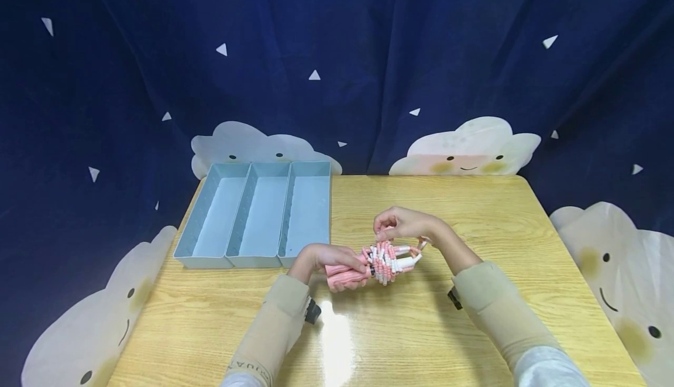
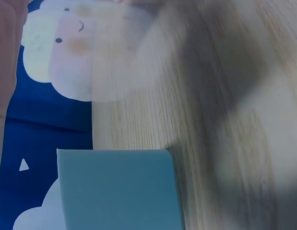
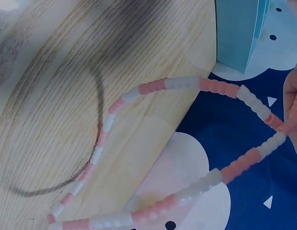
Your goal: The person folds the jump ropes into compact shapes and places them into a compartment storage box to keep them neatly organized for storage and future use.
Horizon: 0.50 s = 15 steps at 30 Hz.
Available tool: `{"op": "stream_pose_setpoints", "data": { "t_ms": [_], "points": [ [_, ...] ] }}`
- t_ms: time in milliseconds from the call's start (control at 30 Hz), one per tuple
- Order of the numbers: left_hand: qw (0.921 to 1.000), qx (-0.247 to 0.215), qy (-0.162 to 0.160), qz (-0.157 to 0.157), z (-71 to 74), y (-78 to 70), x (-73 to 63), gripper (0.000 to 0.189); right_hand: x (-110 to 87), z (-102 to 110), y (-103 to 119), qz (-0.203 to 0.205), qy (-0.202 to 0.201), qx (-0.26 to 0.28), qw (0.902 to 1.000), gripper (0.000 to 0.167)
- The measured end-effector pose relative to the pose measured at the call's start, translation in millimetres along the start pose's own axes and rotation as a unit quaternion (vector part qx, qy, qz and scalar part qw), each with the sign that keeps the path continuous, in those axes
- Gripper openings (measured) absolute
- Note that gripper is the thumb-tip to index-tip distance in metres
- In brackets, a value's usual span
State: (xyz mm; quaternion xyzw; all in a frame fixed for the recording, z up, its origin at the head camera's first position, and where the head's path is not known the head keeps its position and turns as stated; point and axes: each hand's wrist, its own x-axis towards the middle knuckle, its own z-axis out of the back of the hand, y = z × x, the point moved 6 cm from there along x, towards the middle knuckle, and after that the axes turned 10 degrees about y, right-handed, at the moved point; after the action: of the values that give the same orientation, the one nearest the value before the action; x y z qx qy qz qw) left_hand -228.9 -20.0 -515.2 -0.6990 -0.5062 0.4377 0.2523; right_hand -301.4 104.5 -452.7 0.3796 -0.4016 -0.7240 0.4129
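Three pale blue bins (image 1: 265, 211) stand at the left of the wooden table (image 1: 421, 328). Near their front right corner, the left hand (image 1: 333, 258) curls its fingers round the pink handles (image 1: 342, 277) of a bundled beaded jump rope (image 1: 387, 263), held above the table; farther right, the right hand (image 1: 404, 223) pinches part of the rope.

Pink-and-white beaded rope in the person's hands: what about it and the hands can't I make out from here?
Head view: the middle of the pink cylindrical handles, covered by the left hand.
Head view: the inner turns of the pink-and-white beaded rope, hidden under its outer coils.
Left wrist view: the left hand's fingers and grip, cut off by the left edge.
Right wrist view: most of the right hand, cut off by the right edge.
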Motion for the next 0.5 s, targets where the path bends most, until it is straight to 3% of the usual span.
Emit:
{"op": "stream_pose_setpoints", "data": {
  "t_ms": [333,500],
  "points": [
    [1.0000,-0.007,0.004,-0.003,1.8,0.8,-1.4,0.028,1.2,0.9,-1.5,0.030,-0.001,-0.014,0.9995,0.007],
    [1.0000,-0.008,0.003,-0.004,2.5,1.4,-1.8,0.027,-1.7,1.2,4.9,0.019,0.001,-0.020,0.9996,0.008]
  ]
}}
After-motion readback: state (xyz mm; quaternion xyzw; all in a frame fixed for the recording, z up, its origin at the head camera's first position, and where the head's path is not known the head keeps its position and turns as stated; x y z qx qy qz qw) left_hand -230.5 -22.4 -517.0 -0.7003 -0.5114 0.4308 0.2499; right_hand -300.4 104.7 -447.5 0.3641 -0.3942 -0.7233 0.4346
